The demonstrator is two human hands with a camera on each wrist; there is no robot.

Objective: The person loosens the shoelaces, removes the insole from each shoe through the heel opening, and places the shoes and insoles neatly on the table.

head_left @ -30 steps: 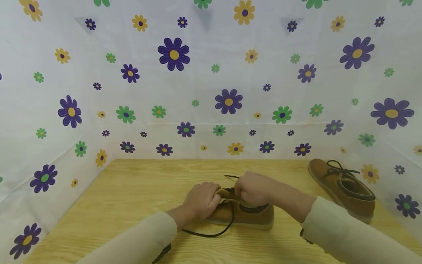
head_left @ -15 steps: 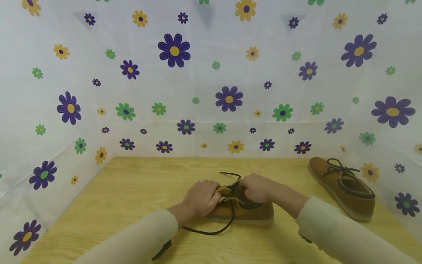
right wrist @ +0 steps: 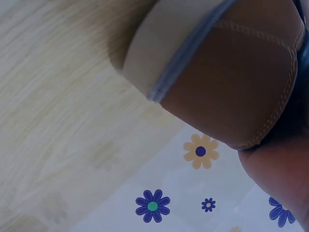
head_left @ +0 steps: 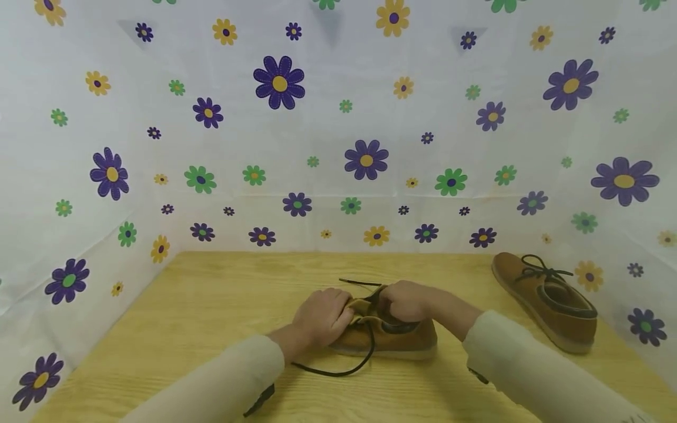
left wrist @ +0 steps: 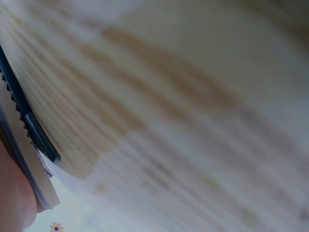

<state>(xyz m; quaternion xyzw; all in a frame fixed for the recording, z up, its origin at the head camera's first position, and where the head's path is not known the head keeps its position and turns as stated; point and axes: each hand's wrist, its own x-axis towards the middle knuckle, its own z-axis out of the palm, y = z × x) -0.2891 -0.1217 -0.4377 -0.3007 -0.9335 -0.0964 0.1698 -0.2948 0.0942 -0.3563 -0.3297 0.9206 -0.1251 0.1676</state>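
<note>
A brown lace-up shoe [head_left: 388, 342] stands on the table with its toe to the left and its laces loose. My left hand [head_left: 321, 320] grips its front part, covering the toe. At the ankle opening, my right hand [head_left: 404, 301] has its curled fingers inside, holding the far edge of the upper; the fingertips are hidden. One black lace [head_left: 365, 352] loops down the near side onto the table, and another lace end [head_left: 359, 282] sticks out beyond the shoe. In the right wrist view the heel [right wrist: 231, 82] fills the upper right, beside the right hand [right wrist: 280, 174].
A matching brown shoe [head_left: 547, 302], its black lace tied in a bow, stands at the right side of the wooden table [head_left: 238, 288]. White flower-printed sheeting [head_left: 328, 129] walls the back and both sides.
My right hand has shifted slightly, drawing the far edge of the upper so more of the inside shows. The far lace end has swung left. My left hand keeps its grip.
</note>
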